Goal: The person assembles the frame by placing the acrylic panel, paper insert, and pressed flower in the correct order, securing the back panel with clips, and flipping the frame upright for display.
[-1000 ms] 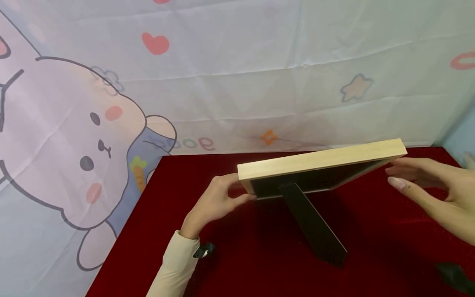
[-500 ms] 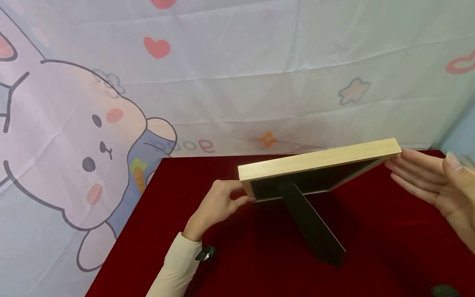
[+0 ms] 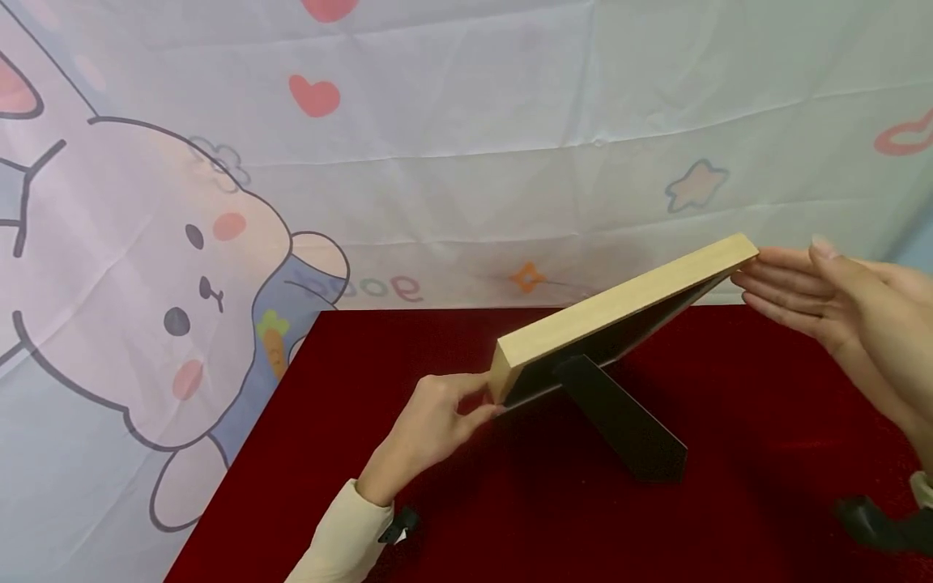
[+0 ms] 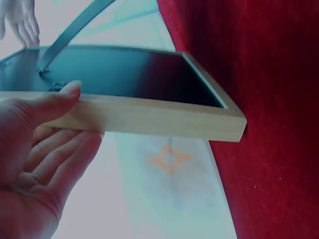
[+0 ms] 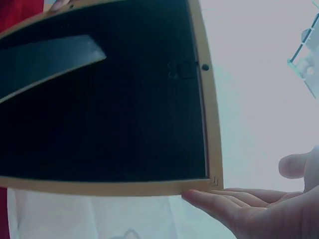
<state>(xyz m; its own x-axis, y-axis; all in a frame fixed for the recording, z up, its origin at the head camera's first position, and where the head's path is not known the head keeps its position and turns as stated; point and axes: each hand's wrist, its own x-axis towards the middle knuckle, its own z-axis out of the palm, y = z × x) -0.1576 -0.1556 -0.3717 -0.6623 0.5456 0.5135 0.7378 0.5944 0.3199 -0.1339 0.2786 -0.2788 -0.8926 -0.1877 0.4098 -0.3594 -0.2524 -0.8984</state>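
Note:
A picture frame (image 3: 627, 304) of pale wood is held tilted over the red cloth, its right end higher than its left. Its black backing (image 4: 134, 74) faces me, and a black stand leg (image 3: 627, 425) sticks out from it. My left hand (image 3: 430, 429) pinches the frame's left side, thumb on the back edge and fingers beneath the wood, as the left wrist view shows. At the opposite end my right hand (image 3: 838, 316) has its fingers straight, fingertips right at the frame's corner, thumb raised apart. The front of the frame is hidden.
Red cloth (image 3: 452, 526) covers the table. Behind it hangs a pale printed sheet (image 3: 466, 194) with a large rabbit (image 3: 211, 300) at left. Dark straps and camera parts sit at both wrists.
The frame's right end has risen and swung left while its left end dipped slightly. My right hand has turned palm-in, straightened its fingers and come up to the frame's corner.

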